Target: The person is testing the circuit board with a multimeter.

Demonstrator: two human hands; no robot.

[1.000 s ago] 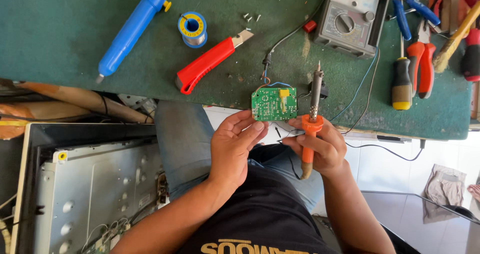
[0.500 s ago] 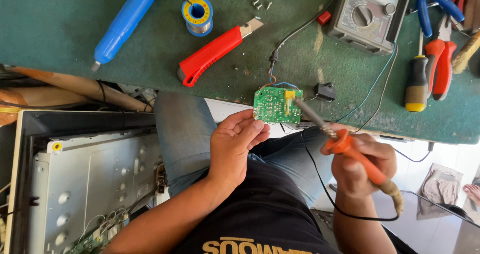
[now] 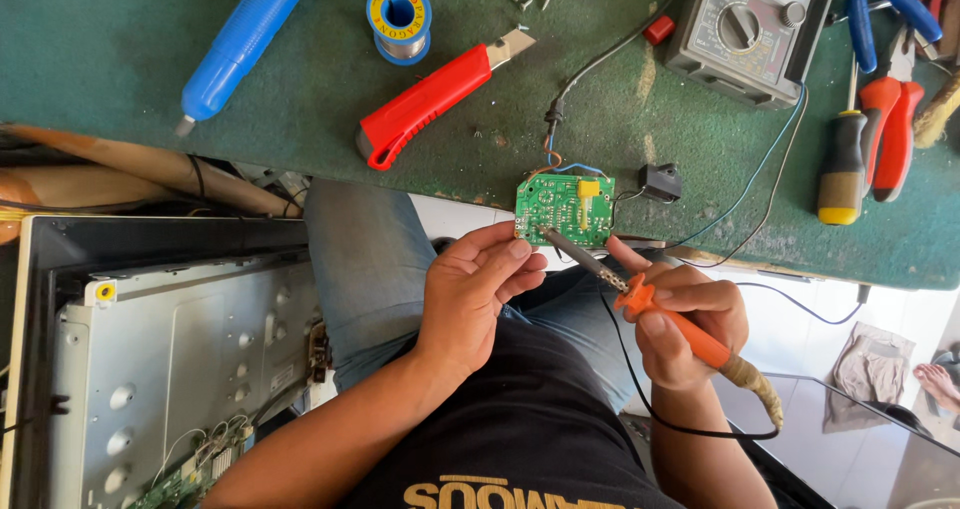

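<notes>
Your left hand [image 3: 475,299] pinches the lower edge of a small green circuit board [image 3: 565,209] between thumb and fingertips, holding it at the near edge of the green-covered bench [image 3: 150,59], while your right hand [image 3: 690,324] is clenched around the orange handle of a soldering iron [image 3: 660,309], its dark tip resting on the board's lower left area. Sweeping from your left: an opened flat-panel chassis [image 3: 150,359] with a bare metal back lies beside your knee, below the bench. On the bench above it sits a blue desoldering pump [image 3: 245,39], then a spool of solder [image 3: 398,19], then a red utility knife [image 3: 435,94] with its blade out, and a few loose screws [image 3: 530,2] just beyond it. A black cable [image 3: 600,64] runs down to the board, and a small black component [image 3: 660,182] hangs off the board's right side on thin wires. Farther right stands a grey multimeter [image 3: 745,29], and past it a screwdriver [image 3: 845,164] with a black and yellow handle beside red-handled pliers [image 3: 893,129]. The iron's black cord [image 3: 640,409] loops under your right wrist.
</notes>
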